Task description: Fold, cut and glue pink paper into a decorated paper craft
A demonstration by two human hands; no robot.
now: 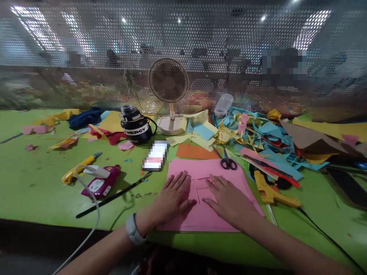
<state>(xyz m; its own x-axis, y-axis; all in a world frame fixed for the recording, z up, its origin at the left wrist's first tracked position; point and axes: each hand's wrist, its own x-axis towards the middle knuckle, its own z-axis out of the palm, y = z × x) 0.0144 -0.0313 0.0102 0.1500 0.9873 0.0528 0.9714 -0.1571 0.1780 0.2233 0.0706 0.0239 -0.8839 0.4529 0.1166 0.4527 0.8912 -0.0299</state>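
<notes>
A pink paper sheet point(229, 168) lies flat on the green table in front of me, with thin cut or fold lines near its middle. My left hand point(176, 193) rests palm down on its left part, fingers stretched out. On the right part lies my right hand point(226, 196), also flat with its fingers spread. The lines run between the two hands, partly covered by the right fingers. Black-handled scissors point(228, 163) lie on the sheet's upper right, touched by neither hand.
A yellow glue gun point(272, 193) lies right of the sheet, its cord trailing forward. Behind stand a fan point(168, 81) and a black bottle point(136, 128), beside heaped paper scraps point(263, 131). Leftward are a phone point(156, 156), a purple power adapter point(104, 183) and a yellow-handled tool point(80, 168).
</notes>
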